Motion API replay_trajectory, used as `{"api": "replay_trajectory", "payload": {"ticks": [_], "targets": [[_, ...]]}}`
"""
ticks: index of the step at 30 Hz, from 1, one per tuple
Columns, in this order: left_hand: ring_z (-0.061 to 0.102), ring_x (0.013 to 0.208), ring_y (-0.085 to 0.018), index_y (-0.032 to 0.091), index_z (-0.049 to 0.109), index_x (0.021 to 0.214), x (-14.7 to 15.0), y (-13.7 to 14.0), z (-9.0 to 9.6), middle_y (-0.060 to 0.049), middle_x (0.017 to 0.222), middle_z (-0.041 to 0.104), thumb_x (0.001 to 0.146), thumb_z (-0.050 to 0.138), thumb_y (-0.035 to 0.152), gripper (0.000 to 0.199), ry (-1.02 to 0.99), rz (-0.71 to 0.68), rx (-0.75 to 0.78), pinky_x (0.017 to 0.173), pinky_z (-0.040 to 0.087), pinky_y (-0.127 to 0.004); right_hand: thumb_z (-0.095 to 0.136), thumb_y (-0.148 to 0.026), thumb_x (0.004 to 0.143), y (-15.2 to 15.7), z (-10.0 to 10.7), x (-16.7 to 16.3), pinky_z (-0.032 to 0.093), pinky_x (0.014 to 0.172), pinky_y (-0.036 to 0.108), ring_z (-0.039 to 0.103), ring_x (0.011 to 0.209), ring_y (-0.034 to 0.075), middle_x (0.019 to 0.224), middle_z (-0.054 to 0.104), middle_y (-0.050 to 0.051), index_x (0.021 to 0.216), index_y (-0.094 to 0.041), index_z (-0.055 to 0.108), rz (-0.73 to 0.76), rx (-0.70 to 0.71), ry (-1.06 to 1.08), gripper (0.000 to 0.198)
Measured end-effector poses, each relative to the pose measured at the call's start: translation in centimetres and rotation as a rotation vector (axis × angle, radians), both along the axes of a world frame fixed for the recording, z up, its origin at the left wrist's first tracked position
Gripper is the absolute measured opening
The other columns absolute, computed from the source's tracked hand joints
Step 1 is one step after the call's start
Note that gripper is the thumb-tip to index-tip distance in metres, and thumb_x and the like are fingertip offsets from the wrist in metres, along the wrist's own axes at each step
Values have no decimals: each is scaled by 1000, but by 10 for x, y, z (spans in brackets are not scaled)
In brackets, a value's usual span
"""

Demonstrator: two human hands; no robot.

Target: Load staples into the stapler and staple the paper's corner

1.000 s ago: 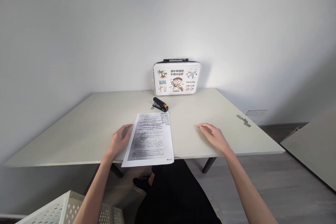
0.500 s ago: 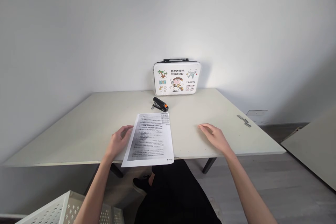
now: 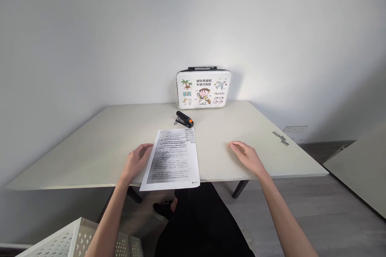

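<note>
A printed sheet of paper [image 3: 173, 158] lies on the table, its near edge jutting past the table's front edge. At the sheet's left edge rests my left hand [image 3: 138, 160], fingers loosely extended and holding nothing; whether the fingertips touch the paper I cannot tell. Just beyond the far edge of the sheet is a black stapler [image 3: 184, 119] with an orange patch, and a small grey piece shows at its left end. My right hand [image 3: 245, 156] rests on the table some way right of the paper, open, with nothing in it.
A white case [image 3: 204, 89] with cartoon prints and a black handle stands upright against the wall. Several small grey strips [image 3: 280, 137], resembling staple strips, lie near the right edge of the white table [image 3: 90, 144]. A white perforated basket [image 3: 60, 241] stands below left.
</note>
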State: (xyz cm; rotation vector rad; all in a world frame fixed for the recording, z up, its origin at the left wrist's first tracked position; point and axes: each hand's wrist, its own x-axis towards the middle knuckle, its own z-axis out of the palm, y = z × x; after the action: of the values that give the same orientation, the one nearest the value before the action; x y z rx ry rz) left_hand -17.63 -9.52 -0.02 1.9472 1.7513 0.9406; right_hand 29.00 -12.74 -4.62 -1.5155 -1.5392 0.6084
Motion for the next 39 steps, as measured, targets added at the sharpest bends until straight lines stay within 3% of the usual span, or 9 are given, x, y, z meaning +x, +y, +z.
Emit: {"api": "replay_trajectory", "payload": {"ticks": [15, 21, 31, 35, 39], "targets": [[72, 106, -27, 26, 75, 117, 2, -4, 2, -4, 123, 77, 98, 50, 58, 45, -19, 6, 4, 91, 55, -37, 51, -62, 100, -1, 1, -2, 54, 91, 39, 69, 118, 30, 125, 77, 8, 108, -28, 77, 2, 2, -13, 43], [73, 92, -25, 27, 75, 118, 1, -4, 0, -4, 124, 77, 98, 48, 60, 47, -3, 2, 0, 78, 56, -35, 50, -63, 99, -2, 0, -2, 55, 86, 38, 69, 117, 31, 126, 77, 9, 109, -28, 77, 2, -4, -19, 45], [70, 77, -21, 27, 75, 115, 0, -7, 0, -2, 121, 78, 97, 49, 60, 45, -29, -5, 20, 75, 55, -34, 50, -58, 99, 2, -7, 0, 54, 85, 39, 69, 116, 31, 127, 76, 7, 108, -29, 76, 5, -13, -99, 40], [69, 77, -22, 27, 75, 113, 0, -7, 0, -2, 119, 78, 96, 48, 60, 45, -21, -10, 31, 74, 54, -34, 50, -52, 98, 13, -14, -9, 53, 95, 44, 69, 117, 31, 123, 77, 7, 105, -29, 75, -29, 14, -128, 35], [66, 69, -20, 28, 75, 113, -2, -6, -4, -1, 119, 78, 96, 48, 60, 45, -25, -11, 25, 71, 53, -34, 52, -44, 95, 41, -12, -39, 54, 101, 44, 70, 119, 28, 123, 77, 9, 108, -27, 70, 50, 21, -125, 28]]}}
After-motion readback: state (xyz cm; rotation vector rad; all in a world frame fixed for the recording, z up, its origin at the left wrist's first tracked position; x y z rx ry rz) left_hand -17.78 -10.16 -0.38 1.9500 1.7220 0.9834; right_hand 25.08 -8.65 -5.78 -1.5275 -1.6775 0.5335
